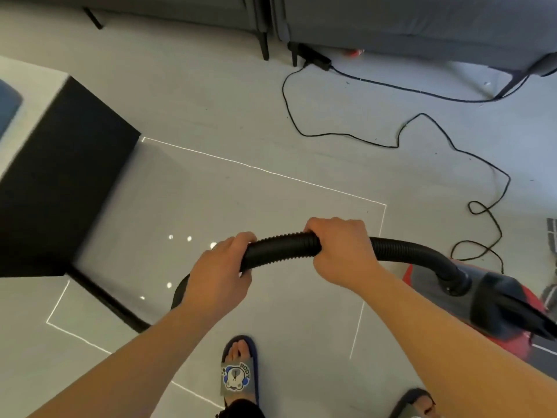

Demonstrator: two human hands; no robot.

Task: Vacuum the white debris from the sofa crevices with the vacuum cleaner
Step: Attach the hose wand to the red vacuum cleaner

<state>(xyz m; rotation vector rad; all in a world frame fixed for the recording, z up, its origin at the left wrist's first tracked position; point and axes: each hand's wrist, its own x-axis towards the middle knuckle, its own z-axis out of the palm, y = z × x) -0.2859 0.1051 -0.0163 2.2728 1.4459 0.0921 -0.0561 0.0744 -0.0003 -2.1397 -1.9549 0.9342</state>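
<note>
"BODY", probably, on the slipper [239, 372] strap (above a cartoon bear).

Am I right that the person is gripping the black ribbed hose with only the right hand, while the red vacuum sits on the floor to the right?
Not quite. The head view shows both hands on the hose: the left hand grips it as well as the right hand. The rest holds: the red vacuum sits on the floor to the right.
</note>
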